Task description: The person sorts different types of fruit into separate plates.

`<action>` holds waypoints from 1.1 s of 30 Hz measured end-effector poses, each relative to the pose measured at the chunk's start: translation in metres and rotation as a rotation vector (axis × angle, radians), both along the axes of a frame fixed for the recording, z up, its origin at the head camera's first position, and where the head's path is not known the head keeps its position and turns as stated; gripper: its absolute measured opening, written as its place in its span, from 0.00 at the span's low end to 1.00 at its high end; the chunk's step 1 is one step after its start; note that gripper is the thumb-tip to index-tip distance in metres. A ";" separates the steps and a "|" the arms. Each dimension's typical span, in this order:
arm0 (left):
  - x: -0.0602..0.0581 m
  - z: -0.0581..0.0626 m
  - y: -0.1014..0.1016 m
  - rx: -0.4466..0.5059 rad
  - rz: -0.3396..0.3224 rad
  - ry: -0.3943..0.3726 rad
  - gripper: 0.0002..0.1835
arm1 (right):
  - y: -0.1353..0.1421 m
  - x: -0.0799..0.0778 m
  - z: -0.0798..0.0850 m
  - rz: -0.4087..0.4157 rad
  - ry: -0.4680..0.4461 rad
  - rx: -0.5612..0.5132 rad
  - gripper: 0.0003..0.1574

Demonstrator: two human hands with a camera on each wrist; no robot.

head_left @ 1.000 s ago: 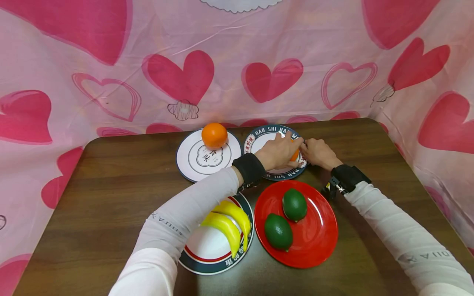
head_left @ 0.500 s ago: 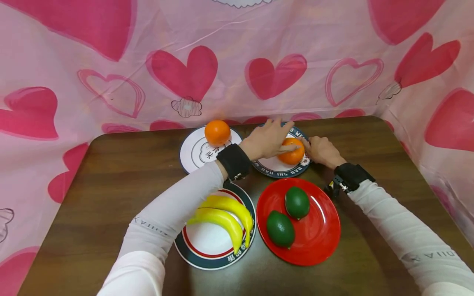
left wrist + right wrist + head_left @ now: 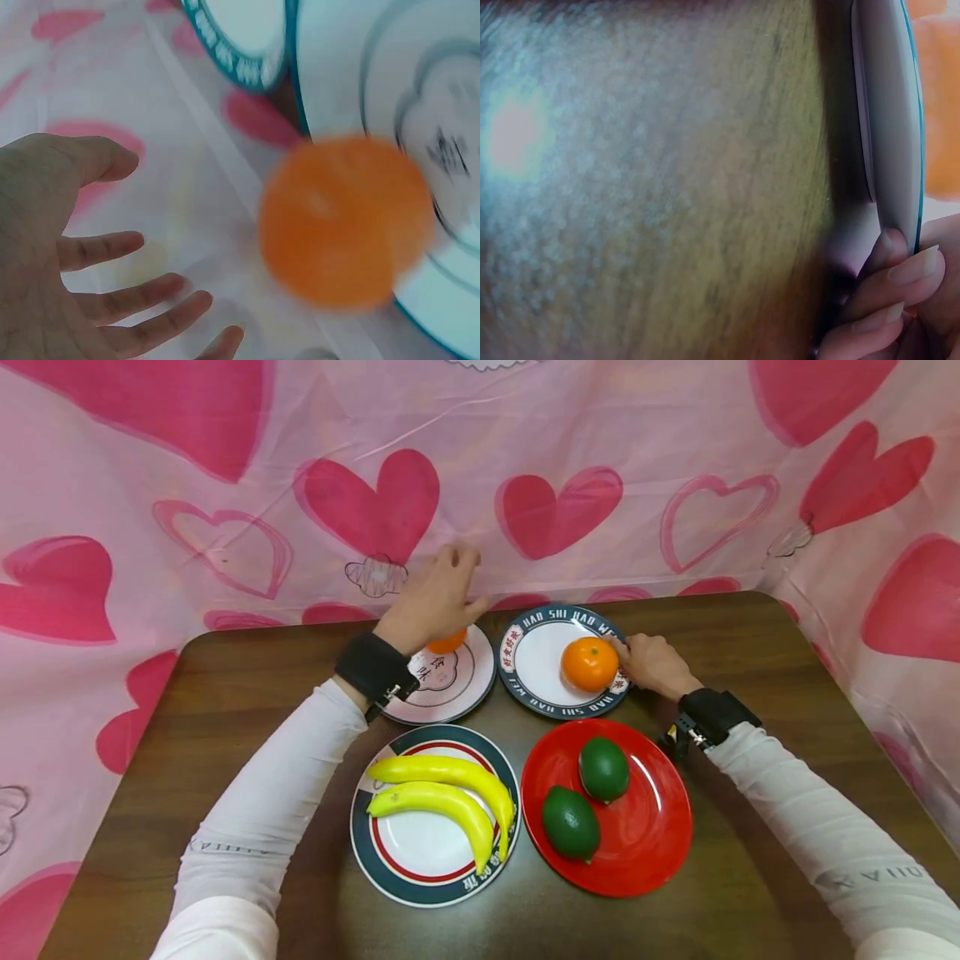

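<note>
My left hand is raised over the left back plate, its fingers spread and holding nothing. Below it, partly hidden by the hand, an orange sits on that white plate; the left wrist view shows the orange apart from the fingertips. At the right back, my right hand grips the edge of a blue-rimmed plate. Seen from the right wrist, fingers curl at the underside of the plate's rim. A second orange lies on this plate, close to the right thumb.
In front are a dark-rimmed plate with two bananas and a red plate with two green lemon-shaped fruits. All stand on a brown wooden table. A pink heart-patterned cloth hangs behind it.
My left hand has let go of the orange on the blue-rimmed plate and moved left and up, over the other orange. My right hand stays at the plate's edge.
</note>
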State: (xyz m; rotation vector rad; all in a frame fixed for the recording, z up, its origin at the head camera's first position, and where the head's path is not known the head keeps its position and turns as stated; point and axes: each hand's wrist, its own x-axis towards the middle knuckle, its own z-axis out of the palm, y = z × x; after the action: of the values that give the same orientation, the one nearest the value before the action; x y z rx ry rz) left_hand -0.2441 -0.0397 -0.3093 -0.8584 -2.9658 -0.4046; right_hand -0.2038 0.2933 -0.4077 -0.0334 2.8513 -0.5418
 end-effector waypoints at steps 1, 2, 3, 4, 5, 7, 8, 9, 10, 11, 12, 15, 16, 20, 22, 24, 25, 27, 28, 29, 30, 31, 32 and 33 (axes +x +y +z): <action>-0.002 0.001 -0.007 0.015 0.029 -0.020 0.34 | 0.000 0.000 0.000 -0.001 0.001 -0.001 0.50; -0.004 0.001 -0.014 0.018 0.056 -0.027 0.34 | 0.000 0.000 0.000 -0.002 0.001 -0.002 0.50; -0.006 0.001 -0.020 0.018 0.075 -0.028 0.35 | 0.000 0.000 0.000 -0.002 -0.001 -0.002 0.50; -0.007 0.000 -0.025 0.022 0.088 -0.040 0.35 | 0.000 0.000 0.000 -0.004 -0.003 -0.002 0.50; -0.008 -0.001 -0.029 0.018 0.095 -0.046 0.36 | 0.001 0.000 0.001 -0.005 -0.005 -0.001 0.50; -0.008 -0.006 -0.033 0.020 0.087 -0.079 0.37 | 0.002 0.001 0.001 -0.007 -0.009 0.002 0.49; -0.008 -0.010 -0.035 0.015 0.079 -0.095 0.37 | 0.002 0.001 0.001 -0.007 -0.011 0.004 0.49; -0.008 -0.014 -0.035 0.013 0.071 -0.112 0.37 | 0.003 0.001 0.001 -0.006 -0.013 0.006 0.49; -0.008 -0.018 -0.035 0.007 0.065 -0.133 0.37 | 0.004 0.001 0.001 -0.008 -0.014 0.007 0.49; -0.007 -0.023 -0.035 0.004 0.062 -0.156 0.37 | 0.004 0.001 0.001 -0.009 -0.016 0.008 0.49; -0.007 -0.028 -0.035 0.000 0.060 -0.175 0.37 | 0.005 0.001 0.001 -0.011 -0.017 0.009 0.49; -0.007 -0.041 -0.032 -0.035 0.063 -0.195 0.40 | 0.006 0.000 -0.001 -0.018 -0.021 0.014 0.51; -0.007 -0.044 -0.031 -0.047 0.065 -0.196 0.41 | 0.006 0.000 -0.002 -0.020 -0.019 0.014 0.51; -0.008 -0.054 -0.029 -0.079 0.058 -0.192 0.45 | 0.006 0.000 -0.005 -0.020 -0.012 0.012 0.51; -0.008 -0.057 -0.029 -0.074 0.046 -0.194 0.46 | 0.006 0.001 -0.005 -0.020 -0.013 0.012 0.51; -0.008 -0.060 -0.028 -0.069 0.030 -0.190 0.45 | 0.006 0.001 -0.005 -0.018 -0.017 0.015 0.51; -0.007 -0.061 -0.027 -0.065 0.020 -0.187 0.44 | 0.005 0.001 -0.005 -0.018 -0.022 0.014 0.51; -0.006 -0.062 -0.026 -0.061 -0.003 -0.177 0.42 | 0.004 0.002 -0.004 -0.017 -0.025 0.014 0.52; -0.005 -0.062 -0.026 -0.061 -0.015 -0.171 0.42 | 0.004 0.002 -0.004 -0.019 -0.023 0.015 0.52; -0.005 -0.062 -0.025 -0.062 -0.028 -0.163 0.41 | 0.004 0.002 -0.003 -0.020 -0.022 0.017 0.52; -0.005 -0.062 -0.025 -0.060 -0.040 -0.159 0.41 | 0.004 0.002 -0.003 -0.022 -0.021 0.017 0.51; -0.005 -0.063 -0.024 -0.059 -0.051 -0.152 0.41 | 0.004 0.002 -0.002 -0.024 -0.016 0.019 0.51; -0.004 -0.063 -0.024 -0.056 -0.059 -0.147 0.41 | 0.004 0.003 -0.002 -0.026 -0.011 0.021 0.51; -0.004 -0.063 -0.024 -0.056 -0.061 -0.143 0.41 | 0.004 0.003 -0.002 -0.029 -0.007 0.023 0.51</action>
State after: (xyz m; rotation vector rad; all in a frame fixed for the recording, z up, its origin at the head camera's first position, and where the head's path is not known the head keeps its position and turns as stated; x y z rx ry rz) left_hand -0.2485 -0.0634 -0.3724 -0.9667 -3.1014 -0.4026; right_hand -0.2006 0.2972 -0.4096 0.0130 2.8552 -0.5144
